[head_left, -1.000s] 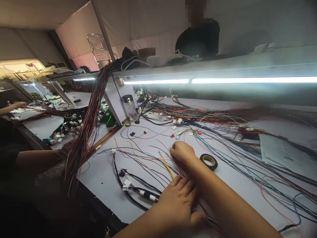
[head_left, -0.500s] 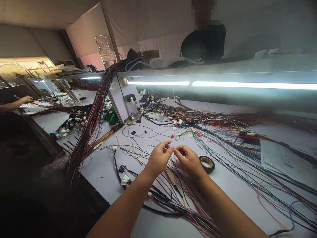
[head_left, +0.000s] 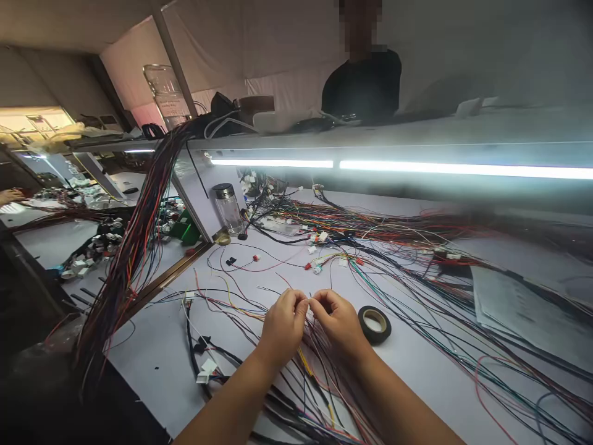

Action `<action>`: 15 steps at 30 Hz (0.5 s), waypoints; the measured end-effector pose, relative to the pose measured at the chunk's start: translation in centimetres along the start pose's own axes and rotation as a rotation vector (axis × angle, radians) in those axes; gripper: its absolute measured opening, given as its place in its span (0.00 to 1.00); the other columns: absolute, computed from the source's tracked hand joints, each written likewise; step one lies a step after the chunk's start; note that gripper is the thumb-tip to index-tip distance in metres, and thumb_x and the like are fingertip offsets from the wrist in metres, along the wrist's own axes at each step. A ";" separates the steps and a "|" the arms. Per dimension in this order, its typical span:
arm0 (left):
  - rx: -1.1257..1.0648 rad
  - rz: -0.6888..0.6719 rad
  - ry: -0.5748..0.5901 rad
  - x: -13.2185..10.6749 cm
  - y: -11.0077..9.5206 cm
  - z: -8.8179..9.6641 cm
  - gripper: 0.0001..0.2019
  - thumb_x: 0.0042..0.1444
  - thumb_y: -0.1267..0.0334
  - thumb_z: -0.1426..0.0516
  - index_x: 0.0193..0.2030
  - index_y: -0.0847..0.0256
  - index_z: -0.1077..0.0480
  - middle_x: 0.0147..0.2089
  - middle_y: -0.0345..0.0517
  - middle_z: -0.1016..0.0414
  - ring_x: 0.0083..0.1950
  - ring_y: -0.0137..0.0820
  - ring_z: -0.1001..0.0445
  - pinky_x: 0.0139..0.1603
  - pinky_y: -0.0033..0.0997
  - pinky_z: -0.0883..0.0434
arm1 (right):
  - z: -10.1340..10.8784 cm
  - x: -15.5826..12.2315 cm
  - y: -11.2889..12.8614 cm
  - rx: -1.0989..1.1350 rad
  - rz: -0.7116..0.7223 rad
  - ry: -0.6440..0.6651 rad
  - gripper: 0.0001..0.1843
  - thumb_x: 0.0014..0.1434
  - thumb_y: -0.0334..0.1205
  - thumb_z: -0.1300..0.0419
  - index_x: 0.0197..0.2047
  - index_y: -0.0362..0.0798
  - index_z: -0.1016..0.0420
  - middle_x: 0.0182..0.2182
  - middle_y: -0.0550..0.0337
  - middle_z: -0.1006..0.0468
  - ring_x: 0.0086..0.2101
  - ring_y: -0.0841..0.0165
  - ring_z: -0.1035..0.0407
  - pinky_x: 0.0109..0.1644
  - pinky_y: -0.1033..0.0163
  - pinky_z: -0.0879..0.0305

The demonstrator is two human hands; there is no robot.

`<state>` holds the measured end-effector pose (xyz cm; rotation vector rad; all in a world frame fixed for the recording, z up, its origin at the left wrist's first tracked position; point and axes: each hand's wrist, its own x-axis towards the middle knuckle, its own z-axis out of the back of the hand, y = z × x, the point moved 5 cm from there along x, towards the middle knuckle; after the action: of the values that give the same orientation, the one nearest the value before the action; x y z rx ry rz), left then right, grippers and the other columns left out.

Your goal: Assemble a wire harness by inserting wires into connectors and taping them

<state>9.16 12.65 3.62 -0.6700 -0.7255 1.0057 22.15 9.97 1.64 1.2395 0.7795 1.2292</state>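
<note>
My left hand (head_left: 285,321) is closed in a pinch, its thumb and forefinger at the end of a thin wire (head_left: 311,295). Right beside it, my right hand (head_left: 337,318) pinches at the same spot, and the two sets of fingertips nearly touch. Exactly how the wire sits between the fingers is hidden. Beneath both hands lies a bundle of loose wires (head_left: 319,386) in yellow, red, black and white. A roll of black tape (head_left: 374,325) rests flat just right of my right hand. White connectors (head_left: 206,371) lie to the left of my left forearm.
A thick wire hank (head_left: 134,247) hangs off the shelf at left. Behind my hands stand a clear bottle (head_left: 228,210) and a long spread of wires (head_left: 370,222). Papers (head_left: 523,315) lie at right under some wires. A person (head_left: 364,83) is beyond the lit shelf (head_left: 417,133).
The camera view has shifted, so the scene sits farther left and slightly lower. My hands stay pinched together and have come a little closer to me.
</note>
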 end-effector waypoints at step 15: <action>-0.852 0.317 -0.182 0.5 2.7 2.1 0.17 0.56 0.47 0.47 0.28 0.60 0.39 0.22 0.35 0.39 0.21 0.23 0.41 0.25 0.24 0.44 | 0.5 0.3 -0.8 0.134 -0.047 -0.155 0.26 0.51 0.50 0.41 0.52 0.49 0.36 0.47 0.50 0.29 0.31 0.66 0.29 0.29 0.61 0.31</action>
<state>6.30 14.50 2.85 -1.4768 -1.2535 1.0363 22.90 10.25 1.01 1.3999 0.7828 1.0430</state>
